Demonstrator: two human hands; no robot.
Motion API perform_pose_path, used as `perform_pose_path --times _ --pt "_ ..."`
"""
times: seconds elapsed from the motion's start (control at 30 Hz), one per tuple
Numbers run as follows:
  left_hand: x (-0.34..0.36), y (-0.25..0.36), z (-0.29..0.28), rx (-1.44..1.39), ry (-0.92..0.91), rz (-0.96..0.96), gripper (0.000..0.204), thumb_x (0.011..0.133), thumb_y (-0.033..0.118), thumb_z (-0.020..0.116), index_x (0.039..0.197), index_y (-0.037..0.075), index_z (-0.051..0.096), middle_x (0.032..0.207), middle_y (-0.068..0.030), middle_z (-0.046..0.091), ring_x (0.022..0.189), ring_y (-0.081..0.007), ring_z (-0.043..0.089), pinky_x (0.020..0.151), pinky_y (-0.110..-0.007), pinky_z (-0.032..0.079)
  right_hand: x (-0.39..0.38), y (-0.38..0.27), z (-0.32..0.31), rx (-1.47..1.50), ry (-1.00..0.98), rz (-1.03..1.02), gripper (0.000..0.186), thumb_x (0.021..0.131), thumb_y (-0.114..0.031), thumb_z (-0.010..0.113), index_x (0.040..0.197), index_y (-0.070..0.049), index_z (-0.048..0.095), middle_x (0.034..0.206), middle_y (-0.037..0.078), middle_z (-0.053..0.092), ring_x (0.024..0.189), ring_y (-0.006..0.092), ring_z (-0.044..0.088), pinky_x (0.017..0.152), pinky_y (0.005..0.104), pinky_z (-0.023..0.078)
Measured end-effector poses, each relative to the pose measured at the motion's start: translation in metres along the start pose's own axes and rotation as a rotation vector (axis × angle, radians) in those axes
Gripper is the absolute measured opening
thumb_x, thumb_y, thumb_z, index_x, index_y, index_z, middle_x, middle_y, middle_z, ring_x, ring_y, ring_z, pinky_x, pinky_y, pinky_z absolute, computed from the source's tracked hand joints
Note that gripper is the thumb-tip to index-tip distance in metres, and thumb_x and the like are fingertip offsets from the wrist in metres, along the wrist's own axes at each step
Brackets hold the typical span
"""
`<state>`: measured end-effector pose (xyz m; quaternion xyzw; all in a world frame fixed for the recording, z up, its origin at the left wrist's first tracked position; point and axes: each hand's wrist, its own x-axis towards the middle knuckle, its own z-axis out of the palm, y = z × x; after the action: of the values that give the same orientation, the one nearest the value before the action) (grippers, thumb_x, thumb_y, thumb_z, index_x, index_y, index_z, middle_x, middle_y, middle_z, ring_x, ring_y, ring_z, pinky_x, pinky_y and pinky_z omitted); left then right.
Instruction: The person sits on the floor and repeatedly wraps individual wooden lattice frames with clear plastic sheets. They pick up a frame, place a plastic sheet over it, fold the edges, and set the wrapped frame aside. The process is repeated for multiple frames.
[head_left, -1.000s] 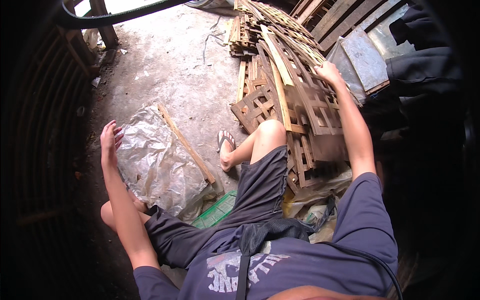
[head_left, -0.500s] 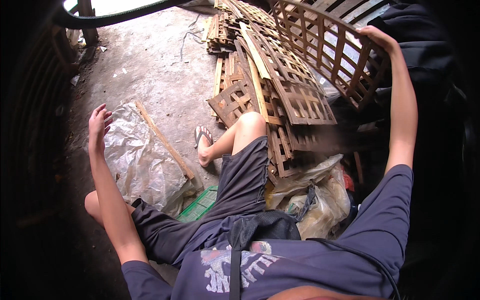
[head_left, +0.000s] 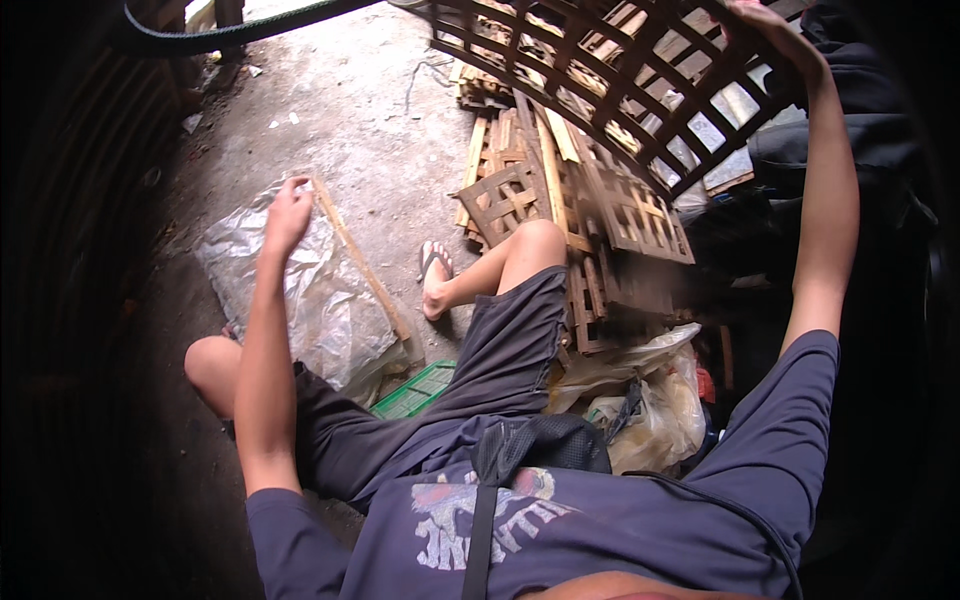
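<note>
A dark woven bamboo lattice panel (head_left: 610, 100) is raised above the stack at the upper right. My right hand (head_left: 762, 28) grips its right end, with the arm stretched forward. My left hand (head_left: 288, 218) hangs over the left side with loosely bent fingers; nothing shows in it. Beneath that hand lie a crumpled clear plastic sheet (head_left: 300, 290) and a thin wooden strip (head_left: 362, 265) along the sheet's right edge. Beyond my bent knee, more lattice panels (head_left: 640, 215) are piled up, one small piece (head_left: 503, 203) leaning at the near left.
A green plastic crate (head_left: 415, 390) sits between my legs. Crumpled plastic bags (head_left: 665, 410) lie beside my right thigh. Dark cloth or sheeting (head_left: 850, 140) is heaped at the far right. The bare concrete floor (head_left: 350, 130) stretches ahead.
The lattice panel has swung up and leftward across the stack with my right hand on it. My left hand has moved right and its fingers have bent inward.
</note>
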<state>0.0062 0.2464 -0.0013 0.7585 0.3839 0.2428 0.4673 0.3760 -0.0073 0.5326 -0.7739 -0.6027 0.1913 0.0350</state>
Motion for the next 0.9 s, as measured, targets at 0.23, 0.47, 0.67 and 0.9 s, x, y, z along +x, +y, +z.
perform_pose_path --times 0.23,0.47,0.67,0.9 --pt "-0.036 0.024 0.047 -0.916 -0.143 -0.368 0.072 0.088 0.059 0.033 0.141 0.012 0.022 0.131 -0.0154 0.046 0.117 -0.032 0.046 0.099 -0.046 0.032 0.098 -0.112 0.087 0.103 -0.084 -0.44 0.028 0.095 -0.023 0.042 0.105 -0.003 0.058 0.092 0.002 0.061 0.085 0.0092 0.056 0.083 0.0233 0.043" --pt "-0.033 -0.007 0.014 -1.433 0.322 -0.394 0.075 0.086 0.062 0.029 0.137 0.007 0.025 0.133 -0.0182 0.041 0.121 -0.0325 0.041 0.105 -0.052 0.015 0.219 -0.093 0.24 0.582 -0.153 -0.551 0.03 0.094 -0.027 0.045 0.103 -0.002 0.059 0.093 0.004 0.063 0.087 0.0114 0.058 0.086 0.0248 0.042" --pt "-0.046 -0.153 -0.047 -1.268 0.754 -0.52 0.064 0.085 0.055 0.029 0.119 0.006 0.051 0.118 -0.0116 0.053 0.104 -0.0268 0.053 0.089 -0.041 0.042 0.286 -0.087 0.427 0.998 -0.149 -0.159 0.047 0.092 -0.041 0.044 0.112 0.0 0.058 0.098 0.007 0.063 0.088 0.0125 0.056 0.084 0.0256 0.04" --pt "-0.088 -0.114 -0.085 -0.875 0.433 -0.913 0.065 0.084 0.055 0.024 0.103 0.003 0.059 0.089 -0.0142 0.062 0.068 -0.0269 0.054 0.059 -0.039 0.044 0.284 -0.025 0.593 0.997 -0.103 0.19 0.065 0.093 -0.052 0.035 0.129 0.002 0.043 0.125 0.017 0.051 0.111 0.0236 0.049 0.099 0.0339 0.033"
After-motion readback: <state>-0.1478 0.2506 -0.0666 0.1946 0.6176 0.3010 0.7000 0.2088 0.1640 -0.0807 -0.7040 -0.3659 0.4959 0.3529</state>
